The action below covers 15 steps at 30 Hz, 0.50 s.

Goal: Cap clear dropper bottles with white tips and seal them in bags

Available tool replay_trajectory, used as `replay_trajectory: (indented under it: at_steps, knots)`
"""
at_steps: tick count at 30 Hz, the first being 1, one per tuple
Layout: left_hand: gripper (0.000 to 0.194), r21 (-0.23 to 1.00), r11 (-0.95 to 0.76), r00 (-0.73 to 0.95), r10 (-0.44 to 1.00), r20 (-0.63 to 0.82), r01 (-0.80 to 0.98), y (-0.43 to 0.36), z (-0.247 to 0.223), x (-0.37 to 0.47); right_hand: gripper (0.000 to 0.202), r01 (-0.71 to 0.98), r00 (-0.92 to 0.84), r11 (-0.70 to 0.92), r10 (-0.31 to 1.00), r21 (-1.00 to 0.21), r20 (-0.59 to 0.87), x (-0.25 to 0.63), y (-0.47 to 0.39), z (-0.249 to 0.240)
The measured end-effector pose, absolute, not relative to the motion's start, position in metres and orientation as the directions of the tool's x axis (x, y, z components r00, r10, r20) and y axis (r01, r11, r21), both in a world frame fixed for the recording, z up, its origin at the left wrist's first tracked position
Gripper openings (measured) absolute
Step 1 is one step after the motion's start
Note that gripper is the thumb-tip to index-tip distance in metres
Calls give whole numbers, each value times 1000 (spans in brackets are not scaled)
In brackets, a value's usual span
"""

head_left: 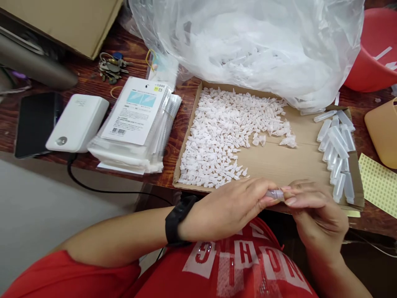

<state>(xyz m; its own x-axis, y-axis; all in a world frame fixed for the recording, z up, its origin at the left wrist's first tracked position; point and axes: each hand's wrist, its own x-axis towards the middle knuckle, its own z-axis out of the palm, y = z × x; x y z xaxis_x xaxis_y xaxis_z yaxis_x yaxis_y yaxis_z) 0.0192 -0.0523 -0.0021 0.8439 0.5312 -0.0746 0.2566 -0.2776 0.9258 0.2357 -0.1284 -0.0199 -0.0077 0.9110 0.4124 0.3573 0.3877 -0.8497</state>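
Above the front edge of a shallow cardboard tray (266,163), my two hands meet at a small translucent plastic tube (275,194). My left hand (229,207) is closed around its body, with most of the tube hidden in the fingers. The fingertips of my right hand (319,211) pinch its other end; any small part between them is hidden. A wide heap of small white pointed nozzle tips (217,132) fills the tray's left side. Several clear empty-looking tubes (336,142) lie piled at the tray's right end.
A big clear plastic bag (248,37) overhangs the tray's back edge. To the left are packaging sleeves (133,116), a white power bank (79,122), a black phone (37,124) and keys (113,66). A red bin (369,54) and yellow sticker sheet (380,184) are at right.
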Motion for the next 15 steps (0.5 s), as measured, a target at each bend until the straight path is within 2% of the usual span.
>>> replay_trajectory:
  at_steps: [4, 7, 9, 11, 12, 15]
  knots:
    - [34, 907, -264, 841, 519, -153, 328, -47, 1, 24, 29, 236, 25, 286, 954, -929, 300, 242, -119, -31]
    - [28, 869, -340, 839, 525, -140, 358, -11, 8, 23, 25, 150, 116, 157, 978, -976, 175, 246, -113, -35]
    - [25, 758, -454, 757, 648, -80, 469, 33, 13, 19, 22, 146, 186, 103, 974, -984, 129, 247, -111, -36]
    - [31, 553, -519, 600, 799, 43, 652, 86, 16, 14, 17, 164, 223, 70, 969, -984, 106, 248, -111, -37]
    - [37, 517, -504, 553, 830, 70, 692, 114, 16, 13, 15, 178, 225, 61, 969, -982, 101, 249, -111, -38]
    - [34, 480, -518, 544, 833, 97, 708, 184, 9, 15, 14, 262, 171, 51, 980, -964, 99, 251, -114, -41]
